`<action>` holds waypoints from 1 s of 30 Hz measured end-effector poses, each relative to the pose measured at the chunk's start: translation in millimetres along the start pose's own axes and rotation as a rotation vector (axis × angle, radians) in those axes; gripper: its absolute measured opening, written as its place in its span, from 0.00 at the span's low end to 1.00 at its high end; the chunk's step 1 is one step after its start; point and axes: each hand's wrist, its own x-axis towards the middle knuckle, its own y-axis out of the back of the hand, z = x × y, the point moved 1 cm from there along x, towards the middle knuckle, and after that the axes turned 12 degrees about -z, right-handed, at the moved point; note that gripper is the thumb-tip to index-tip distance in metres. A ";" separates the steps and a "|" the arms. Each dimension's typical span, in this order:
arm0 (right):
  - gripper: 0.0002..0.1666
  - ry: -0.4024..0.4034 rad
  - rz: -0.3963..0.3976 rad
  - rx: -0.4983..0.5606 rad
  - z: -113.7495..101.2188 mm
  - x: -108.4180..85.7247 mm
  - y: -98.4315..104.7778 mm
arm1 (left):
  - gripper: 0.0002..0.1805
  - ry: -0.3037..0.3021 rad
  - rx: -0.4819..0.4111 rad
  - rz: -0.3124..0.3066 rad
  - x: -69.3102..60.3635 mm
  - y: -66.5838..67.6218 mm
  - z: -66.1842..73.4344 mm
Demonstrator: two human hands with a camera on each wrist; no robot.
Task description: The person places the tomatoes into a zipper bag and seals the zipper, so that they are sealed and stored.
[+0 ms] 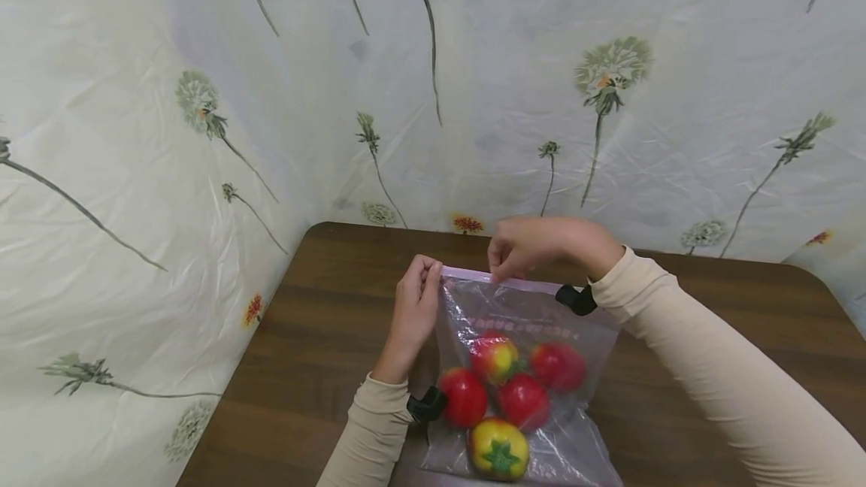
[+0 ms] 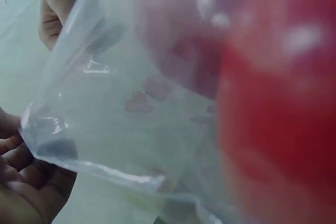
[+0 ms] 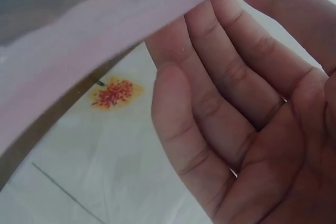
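A clear plastic zip bag [image 1: 595, 344] stands out over the table, its pink zip strip [image 1: 467, 273] along the top edge. Inside it are several shiny red and yellow tomato-like fruits [image 1: 524, 402]; the lowest fruit [image 1: 499, 449] shows a green star-shaped top. My left hand [image 1: 414, 307] pinches the bag's top left corner, also visible in the left wrist view. Farther right along the strip, my right hand [image 1: 541, 243] pinches the zip edge between thumb and fingers. The right wrist view has the right hand's fingers [image 3: 231, 72] curled beside the pink strip.
Beneath the bag lies a dark brown wooden table [image 1: 325, 337] with rounded back corners. A pale curtain [image 1: 501, 81] printed with dandelions hangs close behind and at the left of it. Black wrist cameras [image 1: 575, 299] sit at both cuffs.
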 end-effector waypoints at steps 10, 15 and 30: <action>0.06 0.025 0.026 0.047 2.9 4.6 -0.5 | 0.12 0.039 -0.098 -0.016 1.9 -0.4 -2.2; 0.08 0.041 0.034 0.038 2.5 5.9 -1.0 | 0.12 0.015 -0.089 -0.020 1.5 -0.2 -2.3; 0.07 0.034 0.034 0.044 7.1 3.4 -1.6 | 0.10 0.006 -0.046 -0.025 0.3 2.4 2.6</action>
